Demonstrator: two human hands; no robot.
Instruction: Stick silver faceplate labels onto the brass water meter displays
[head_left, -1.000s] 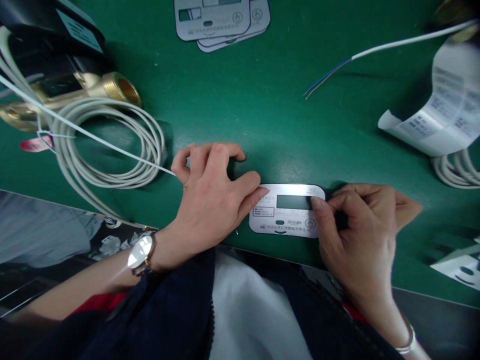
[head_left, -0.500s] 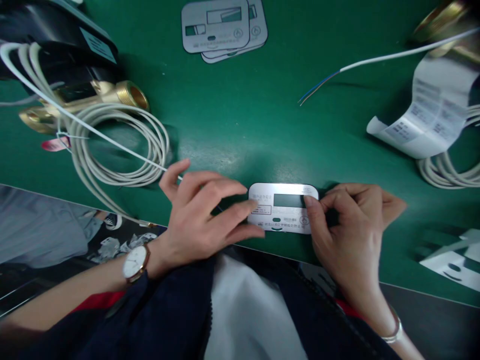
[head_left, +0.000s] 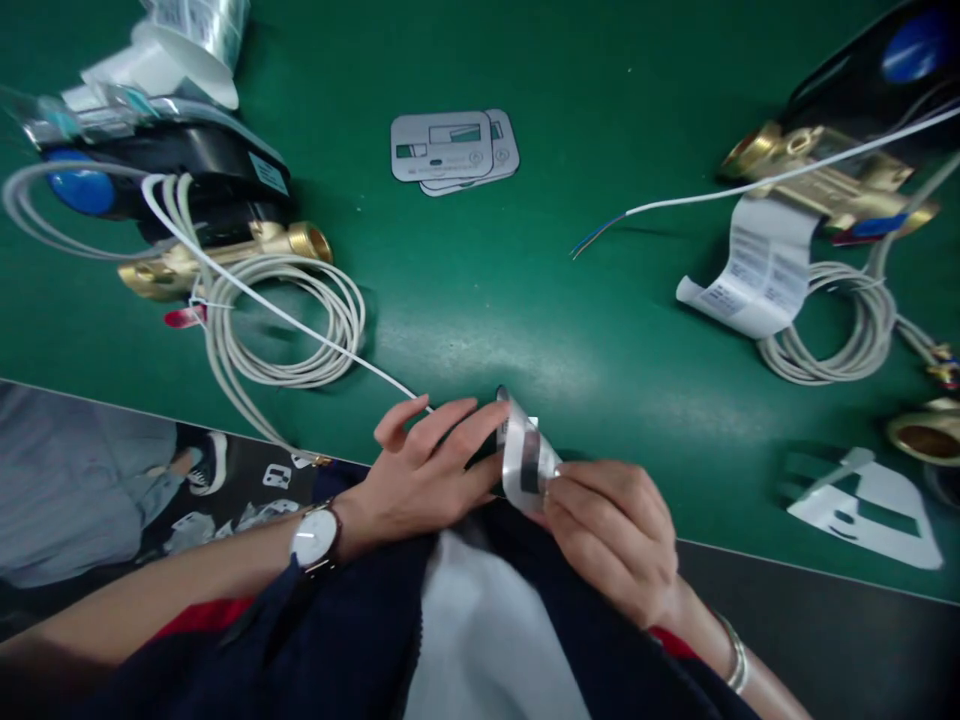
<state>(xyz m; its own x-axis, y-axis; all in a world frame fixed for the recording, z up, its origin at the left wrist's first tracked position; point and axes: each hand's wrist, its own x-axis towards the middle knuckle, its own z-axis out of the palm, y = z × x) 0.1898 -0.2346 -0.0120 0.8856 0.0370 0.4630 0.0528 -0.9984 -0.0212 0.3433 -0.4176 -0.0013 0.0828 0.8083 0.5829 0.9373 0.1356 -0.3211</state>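
A silvery white label sticker with a dark window is bent into a curve at the table's front edge, in front of my body. My left hand grips its left end between thumb and forefinger, the other fingers loosely bent. At the label's right end my right hand is closed in a pinch, its fingertips partly hiding that edge. A thin white cable runs up to the fingers of my left hand. Farther back on the table lies a small stack of similar labels.
On the left stand a black meter with a brass pipe body and a cable coil. Another brass-bodied meter, a curled printed paper and a cut-out white sheet are on the right. A person's leg shows beyond the table edge.
The label was flat between my hands and is now curled up. My right hand has moved left and closer to my body; my left hand shifted right. The view has also shifted.
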